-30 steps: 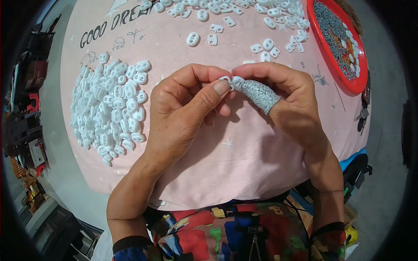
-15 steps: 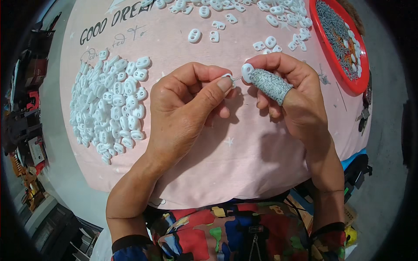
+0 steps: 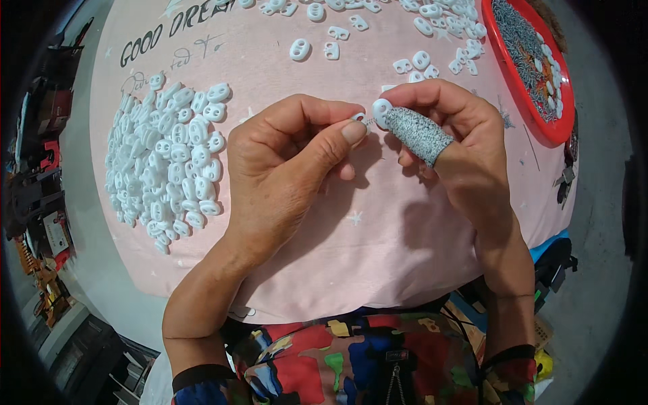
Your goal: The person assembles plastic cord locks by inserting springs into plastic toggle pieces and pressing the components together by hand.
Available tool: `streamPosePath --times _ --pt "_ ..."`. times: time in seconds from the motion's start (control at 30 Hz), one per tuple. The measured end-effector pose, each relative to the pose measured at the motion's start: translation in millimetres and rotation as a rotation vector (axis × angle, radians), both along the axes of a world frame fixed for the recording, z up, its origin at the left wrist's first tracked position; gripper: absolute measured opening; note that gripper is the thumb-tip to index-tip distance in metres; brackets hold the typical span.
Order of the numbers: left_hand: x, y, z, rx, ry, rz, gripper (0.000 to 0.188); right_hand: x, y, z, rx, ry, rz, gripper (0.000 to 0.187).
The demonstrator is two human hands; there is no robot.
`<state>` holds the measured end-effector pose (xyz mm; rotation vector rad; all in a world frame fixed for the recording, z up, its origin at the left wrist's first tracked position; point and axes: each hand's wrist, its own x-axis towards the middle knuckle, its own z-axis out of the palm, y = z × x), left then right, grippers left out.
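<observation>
1. Oval white piece point(image 3: 381, 113) first: it sits at the tips of the right hand point(image 3: 466, 135), pinched between forefinger and thumb, its face showing above the grey knitted cover point(image 3: 418, 135) on that thumb.

2. Across a narrow gap, the left hand point(image 3: 290, 155) nips a second piece point(image 3: 358, 117) between thumb and forefinger, most of it hidden by the fingertips. Both grips press together, and the two white pieces stand apart over the cloth.

3. Between them, a faint grey thread of what looks like a thin spring point(image 3: 370, 122) pokes from the left fingertips; whether it reaches the right-hand piece, I can't tell.

4. My read of the step: lining the two pieces up on that spring. The next move calls for a steady left pinch and a small, square push from the right, so the spring doesn't buckle or ping away.

5. Farther out, a big heap point(image 3: 162, 162) of white pieces lies left of the hands, with more loose pieces point(image 3: 300, 49) beyond them on the pink cloth point(image 3: 337, 270).

6. Out to the right, the red tray point(image 3: 516, 88) carries a mass of grey springs point(image 3: 516, 44) and some white pieces; a dark tool point(image 3: 567, 179) lies near the cloth's edge.
</observation>
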<state>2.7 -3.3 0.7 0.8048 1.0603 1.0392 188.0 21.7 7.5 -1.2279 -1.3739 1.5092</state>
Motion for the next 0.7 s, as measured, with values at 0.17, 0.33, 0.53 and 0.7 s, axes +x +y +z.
streamPosePath --times 0.17,0.33,0.53,0.7 --pt "3.0 -2.5 0.4 0.013 0.056 0.035 0.017 1.8 -1.8 -2.1 0.065 0.13 0.042 0.018" --pt "1.6 -1.9 0.8 -0.024 -0.033 0.032 0.017 -1.1 -3.8 -3.4 0.058 0.166 0.036 0.018" --pt "-0.9 0.2 0.1 -0.051 -0.014 0.022 0.012 -3.7 -5.0 -3.5 0.091 0.152 0.014 0.018" --pt "-2.7 2.9 3.1 -0.086 -0.016 -0.017 0.011 -3.7 -6.3 -0.3 0.031 0.183 0.024 0.019"
